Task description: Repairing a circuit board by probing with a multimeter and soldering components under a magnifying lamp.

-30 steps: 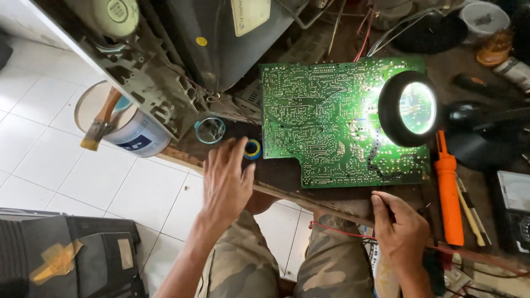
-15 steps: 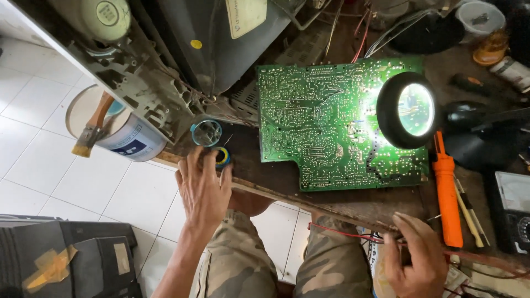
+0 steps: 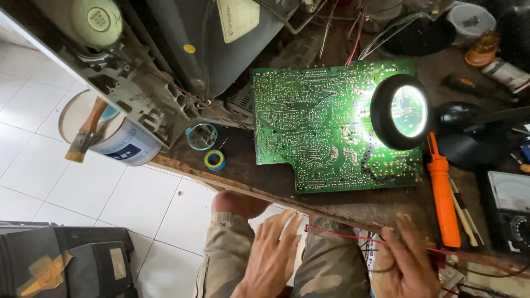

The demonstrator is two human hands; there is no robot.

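Right now my left hand is open with its fingers spread, hovering over my lap in camouflage-patterned trousers, holding nothing. My right hand sits at the front edge of the worn dark wooden workbench, fingers loosely spread over a thin red wire that runs along the edge — I cannot tell whether any finger actually pinches it.

At twelve o'clock from my hands lies the large green printed circuit board, solder side up, flat on the bench. Over its right end, at about one o'clock, hangs a round black-rimmed lit magnifier lamp. Just right of the board, an orange-handled tool lies lengthwise, and beyond it, at three o'clock, sits a grey analogue multimeter.

At ten o'clock from my left hand, near the bench edge, a small blue-and-yellow spool of solder rests just beside a round clear-lidded tin — both well apart from my fingers. Further left, a white plastic bucket with a wooden-handled paintbrush across it stands on the white floor tiles.
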